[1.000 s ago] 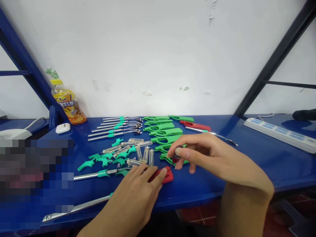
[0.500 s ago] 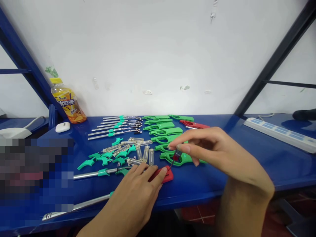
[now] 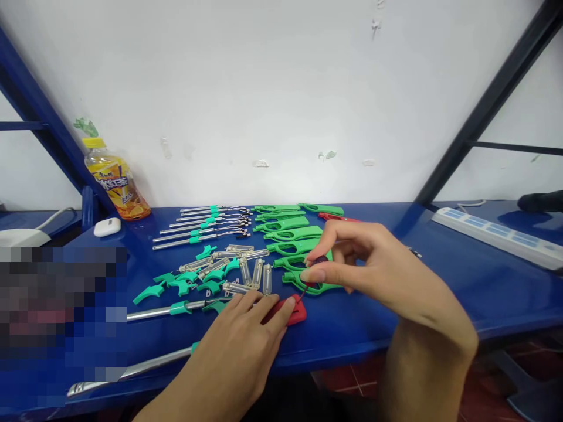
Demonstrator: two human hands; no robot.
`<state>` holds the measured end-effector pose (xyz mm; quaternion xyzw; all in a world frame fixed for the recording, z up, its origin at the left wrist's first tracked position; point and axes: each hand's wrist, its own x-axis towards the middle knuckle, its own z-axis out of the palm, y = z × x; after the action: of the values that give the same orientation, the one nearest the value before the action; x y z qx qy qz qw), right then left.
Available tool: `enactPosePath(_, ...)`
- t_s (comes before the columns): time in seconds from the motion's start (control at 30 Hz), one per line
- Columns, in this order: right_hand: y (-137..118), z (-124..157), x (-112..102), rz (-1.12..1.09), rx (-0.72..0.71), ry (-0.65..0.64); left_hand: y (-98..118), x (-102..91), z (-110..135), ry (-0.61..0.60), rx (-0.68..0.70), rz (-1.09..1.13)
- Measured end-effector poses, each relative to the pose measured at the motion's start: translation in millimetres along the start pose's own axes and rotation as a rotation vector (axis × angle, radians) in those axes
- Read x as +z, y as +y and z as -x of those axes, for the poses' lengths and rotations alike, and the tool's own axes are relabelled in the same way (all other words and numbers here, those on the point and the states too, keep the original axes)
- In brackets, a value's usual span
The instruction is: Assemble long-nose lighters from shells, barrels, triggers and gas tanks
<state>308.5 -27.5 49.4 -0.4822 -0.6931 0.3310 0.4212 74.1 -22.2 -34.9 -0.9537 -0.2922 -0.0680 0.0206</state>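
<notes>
My left hand [image 3: 246, 337] holds a red lighter handle [image 3: 299, 315] down against the blue table near its front edge, covering most of it. In my right hand [image 3: 373, 264] a small screwdriver [image 3: 319, 259] is pinched between thumb and fingers, tilted, its thin shaft pointing down to the red handle. Whether the tip sits in a screw is too small to tell. Several green lighter handles [image 3: 294, 235] lie in a column just behind my hands. A second red handle [image 3: 336, 217] lies at the back, partly hidden by my right hand.
Left of the handles lie metal lighter tubes [image 3: 176, 238] with wires, clear fuel tanks [image 3: 257, 273] and teal triggers [image 3: 148, 293]. A longer metal tube [image 3: 152, 364] lies along the front edge. A drink bottle [image 3: 118, 181], white earphone case [image 3: 107, 227] and power strip [image 3: 497, 235] stand farther out.
My right fingers have closed further down around the screwdriver's handle, hiding more of it. My left hand keeps the red handle in place. The view has shifted slightly.
</notes>
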Motion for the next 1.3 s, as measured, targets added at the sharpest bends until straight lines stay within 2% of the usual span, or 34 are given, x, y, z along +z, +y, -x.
enactPosePath(0.2,2.7,0.4,-0.3,0.0,0.025,0.036,-1.0,0.2,0.2,-0.021,-0.005,-0.013)
enactPosePath(0.63,8.6,-3.3,2.9,0.022,0.019,0.087,1.6,4.7,1.4,0.022,-0.012,-0.029)
enactPosePath(0.83,5.7,-3.5,3.5,0.07,-0.073,0.118,-1.9,12.5,0.2,0.031,-0.031,-0.034)
enactPosePath(0.93,3.4,-2.9,2.0,0.048,-0.139,0.219,-3.2,16.3,0.7,0.06,-0.025,-0.066)
enactPosePath(1.07,1.9,-3.4,2.6,0.047,-0.217,0.453,0.5,14.2,2.9,0.058,0.005,-0.112)
enactPosePath(1.17,2.4,-3.3,5.9,0.01,-0.359,0.639,6.8,4.8,8.1,0.124,0.012,-0.139)
enactPosePath(1.23,4.1,-2.4,6.7,-0.067,-0.455,0.696,10.9,-4.3,14.0,0.188,0.009,-0.143)
enactPosePath(1.3,6.1,-0.8,5.1,-0.137,-0.461,0.662,13.8,-13.2,21.3,0.271,0.003,-0.131)
